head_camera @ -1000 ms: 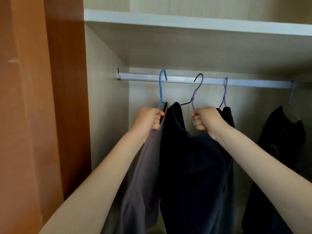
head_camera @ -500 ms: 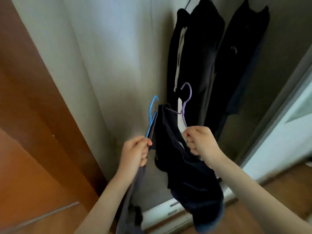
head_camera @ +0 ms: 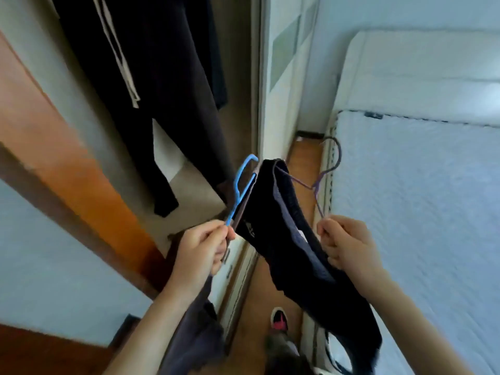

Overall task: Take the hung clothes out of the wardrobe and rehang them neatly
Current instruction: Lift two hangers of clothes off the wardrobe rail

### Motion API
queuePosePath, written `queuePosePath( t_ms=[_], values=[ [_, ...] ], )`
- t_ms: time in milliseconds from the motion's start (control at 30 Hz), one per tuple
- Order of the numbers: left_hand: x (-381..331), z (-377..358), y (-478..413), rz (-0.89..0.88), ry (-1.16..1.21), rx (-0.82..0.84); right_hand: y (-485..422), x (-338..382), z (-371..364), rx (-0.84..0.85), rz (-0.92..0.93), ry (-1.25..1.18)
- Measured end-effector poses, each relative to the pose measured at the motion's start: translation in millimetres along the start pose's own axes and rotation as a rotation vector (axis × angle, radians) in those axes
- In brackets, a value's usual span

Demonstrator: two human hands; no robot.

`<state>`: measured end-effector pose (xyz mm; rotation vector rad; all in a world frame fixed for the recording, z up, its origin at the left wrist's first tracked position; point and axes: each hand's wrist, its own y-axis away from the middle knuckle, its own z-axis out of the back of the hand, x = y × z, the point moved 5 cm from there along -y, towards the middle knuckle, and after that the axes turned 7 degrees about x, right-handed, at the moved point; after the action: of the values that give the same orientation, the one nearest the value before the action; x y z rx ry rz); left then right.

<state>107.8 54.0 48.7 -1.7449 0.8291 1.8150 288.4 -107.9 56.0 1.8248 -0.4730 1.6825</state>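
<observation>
Hangers fill both hands just outside the open wardrobe (head_camera: 67, 85). The left hand (head_camera: 201, 249) has its fingers curled tight round the lower wire of a blue hanger (head_camera: 238, 197), and a grey garment (head_camera: 194, 342) trails from it down past the wrist. The right hand (head_camera: 349, 244) grips the thin wire of a purple hanger (head_camera: 317, 185) that carries a dark navy garment (head_camera: 292, 253). Both pieces are out of the wardrobe, held in the air between it and the bed (head_camera: 419, 212). More dark clothes (head_camera: 151, 90) hang inside.

The cloth looks soft and limp, light enough for one hand each. The navy piece sags unevenly and is bunched toward one end, so it could slide off its slim frame. The hangers themselves appear thin and springy. The safer hold is probably at the neck just under the hook, with the fabric supported from beneath when it is laid down.
</observation>
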Motion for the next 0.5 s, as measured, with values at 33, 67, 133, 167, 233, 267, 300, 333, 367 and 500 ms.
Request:
queuePosePath(
  t_ms=[33, 67, 133, 167, 233, 267, 300, 333, 367, 500],
  values=[
    [-3, -12, 7, -0.009, -0.001, 0.061, 26, 0, 13, -0.072, -0.002, -0.013],
    [-6, -26, 15, -0.020, -0.002, 0.121, 52, 0, 26, -0.144, -0.006, -0.027],
    [-12, -55, 31, -0.034, -0.005, 0.239, 104, -3, 51, -0.277, -0.012, -0.058],
    [-15, -70, 39, -0.038, -0.010, 0.297, 129, -7, 63, -0.334, -0.012, -0.074],
    [-17, -102, 56, -0.045, -0.022, 0.407, 177, -18, 84, -0.430, -0.011, -0.099],
    [-17, -118, 66, -0.042, -0.024, 0.458, 200, -26, 93, -0.471, -0.011, -0.109],
    [-16, -135, 75, -0.035, -0.021, 0.509, 224, -35, 102, -0.511, -0.010, -0.129],
    [-15, -152, 87, -0.026, -0.019, 0.563, 249, -46, 112, -0.557, -0.011, -0.161],
    [-13, -171, 99, -0.018, -0.017, 0.615, 275, -57, 121, -0.607, -0.012, -0.201],
    [3, -256, 153, 0.004, -0.033, 0.783, 391, -106, 156, -0.812, 0.015, -0.279]
  ],
)
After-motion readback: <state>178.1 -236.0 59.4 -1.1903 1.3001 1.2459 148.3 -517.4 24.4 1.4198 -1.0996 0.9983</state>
